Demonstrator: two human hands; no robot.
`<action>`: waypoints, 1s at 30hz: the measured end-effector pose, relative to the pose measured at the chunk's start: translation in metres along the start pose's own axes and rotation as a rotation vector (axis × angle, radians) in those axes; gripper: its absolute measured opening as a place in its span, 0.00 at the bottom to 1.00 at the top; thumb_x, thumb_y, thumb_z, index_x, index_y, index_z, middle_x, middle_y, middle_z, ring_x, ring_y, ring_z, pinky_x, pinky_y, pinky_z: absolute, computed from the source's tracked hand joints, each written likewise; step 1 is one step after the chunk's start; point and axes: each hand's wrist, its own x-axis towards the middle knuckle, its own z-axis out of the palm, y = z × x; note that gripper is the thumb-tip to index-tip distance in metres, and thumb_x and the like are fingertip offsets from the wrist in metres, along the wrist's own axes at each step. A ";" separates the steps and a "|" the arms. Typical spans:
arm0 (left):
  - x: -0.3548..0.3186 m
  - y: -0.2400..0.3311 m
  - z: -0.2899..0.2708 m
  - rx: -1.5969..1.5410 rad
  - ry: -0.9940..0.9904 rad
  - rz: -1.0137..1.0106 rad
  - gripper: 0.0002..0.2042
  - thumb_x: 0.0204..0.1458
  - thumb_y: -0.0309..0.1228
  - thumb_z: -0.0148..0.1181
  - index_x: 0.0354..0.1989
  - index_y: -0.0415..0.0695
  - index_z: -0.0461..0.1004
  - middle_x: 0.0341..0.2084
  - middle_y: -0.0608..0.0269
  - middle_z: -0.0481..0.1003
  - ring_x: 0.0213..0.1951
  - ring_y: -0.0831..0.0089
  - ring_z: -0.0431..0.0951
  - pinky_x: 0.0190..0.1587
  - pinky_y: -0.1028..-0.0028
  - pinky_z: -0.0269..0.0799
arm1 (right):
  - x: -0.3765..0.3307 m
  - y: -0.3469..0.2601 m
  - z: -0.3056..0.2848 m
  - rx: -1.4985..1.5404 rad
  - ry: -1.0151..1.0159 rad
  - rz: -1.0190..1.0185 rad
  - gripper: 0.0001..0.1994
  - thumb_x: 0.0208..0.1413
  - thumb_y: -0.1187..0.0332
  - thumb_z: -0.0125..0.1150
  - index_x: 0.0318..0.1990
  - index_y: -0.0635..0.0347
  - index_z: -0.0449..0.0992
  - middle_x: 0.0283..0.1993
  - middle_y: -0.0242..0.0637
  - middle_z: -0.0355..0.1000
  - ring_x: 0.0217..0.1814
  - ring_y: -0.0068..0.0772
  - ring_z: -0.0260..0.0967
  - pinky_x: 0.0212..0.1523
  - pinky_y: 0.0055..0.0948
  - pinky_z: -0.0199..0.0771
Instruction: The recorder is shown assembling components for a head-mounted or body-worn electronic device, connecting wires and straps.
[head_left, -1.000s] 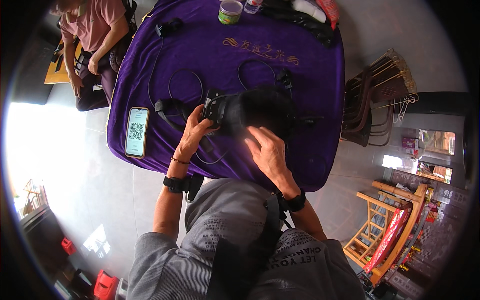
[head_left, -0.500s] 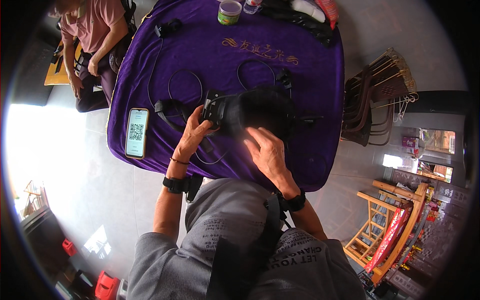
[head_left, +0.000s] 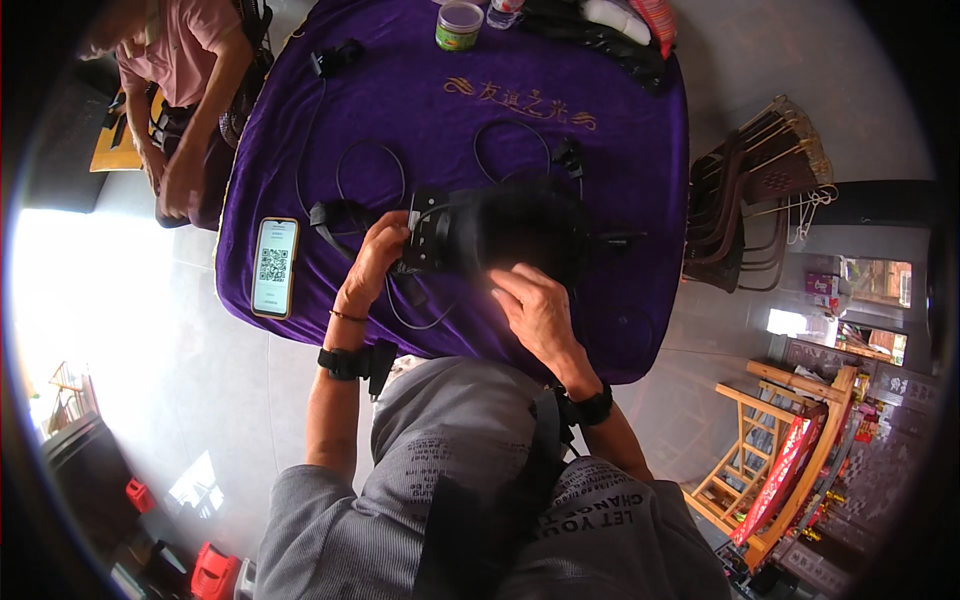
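Observation:
Over the purple tablecloth sits a black device (head_left: 430,235) with a flat plate dotted with small light spots at its left end. A large, blurred dark shape covers its right part, so its kind cannot be made out. My left hand (head_left: 376,262) grips the plate's left edge, fingers bent behind it. My right hand (head_left: 537,308) is curled at the lower edge of the blurred shape, its fingertips close together; what they hold, if anything, is hidden. Black straps and a thin cable (head_left: 425,325) lie by the left hand. Each wrist wears a black band.
A phone (head_left: 273,268) showing a square code lies at the left on the purple cloth (head_left: 400,110). Looped cables with small black units (head_left: 567,155) lie beyond. A tub (head_left: 459,27) stands at the back. Stacked chairs (head_left: 745,190) are at right; another person (head_left: 190,90) sits at left.
My left hand has shifted slightly left and its grip has moved to the plate's edge, with more of the plate showing. My right fingers have curled in more. The other person's arms have moved.

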 end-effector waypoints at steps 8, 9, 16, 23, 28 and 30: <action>0.003 0.025 0.015 0.417 0.018 0.221 0.19 0.51 0.39 0.52 0.45 0.35 0.69 0.32 0.63 0.72 0.33 0.78 0.72 0.35 0.79 0.69 | -0.008 0.003 -0.002 -0.035 -0.063 -0.002 0.09 0.43 0.78 0.63 0.35 0.60 0.78 0.26 0.34 0.68 0.29 0.34 0.69 0.30 0.30 0.72; 0.010 0.025 0.014 0.427 0.072 0.121 0.19 0.50 0.38 0.54 0.43 0.34 0.70 0.29 0.62 0.73 0.30 0.78 0.72 0.33 0.79 0.68 | -0.009 0.003 -0.001 -0.029 -0.054 -0.009 0.09 0.43 0.77 0.63 0.35 0.60 0.78 0.26 0.34 0.68 0.29 0.34 0.69 0.30 0.29 0.73; 0.039 0.006 0.002 0.744 0.177 0.066 0.19 0.43 0.38 0.59 0.37 0.34 0.73 0.17 0.58 0.72 0.23 0.72 0.73 0.28 0.73 0.67 | -0.008 0.001 0.000 -0.025 -0.043 -0.021 0.09 0.43 0.78 0.62 0.35 0.60 0.78 0.25 0.34 0.67 0.29 0.34 0.69 0.30 0.29 0.73; 0.039 0.004 0.001 0.740 0.158 0.035 0.19 0.42 0.37 0.59 0.38 0.34 0.73 0.18 0.58 0.72 0.22 0.72 0.72 0.27 0.73 0.66 | -0.009 0.002 0.002 -0.027 -0.041 -0.020 0.10 0.43 0.78 0.63 0.35 0.60 0.78 0.25 0.33 0.67 0.29 0.33 0.69 0.29 0.28 0.73; 0.038 0.004 0.002 0.691 0.168 -0.002 0.18 0.43 0.36 0.59 0.37 0.34 0.72 0.17 0.60 0.71 0.21 0.74 0.70 0.25 0.74 0.64 | -0.008 0.002 0.002 -0.038 -0.039 -0.040 0.10 0.42 0.78 0.63 0.36 0.60 0.77 0.26 0.33 0.67 0.29 0.33 0.69 0.29 0.28 0.73; 0.038 0.004 0.002 0.683 0.168 -0.001 0.18 0.43 0.36 0.59 0.37 0.34 0.72 0.17 0.60 0.71 0.21 0.75 0.70 0.25 0.75 0.64 | -0.008 0.002 0.001 -0.038 -0.044 -0.039 0.10 0.42 0.78 0.63 0.36 0.60 0.77 0.26 0.33 0.67 0.29 0.33 0.69 0.29 0.28 0.73</action>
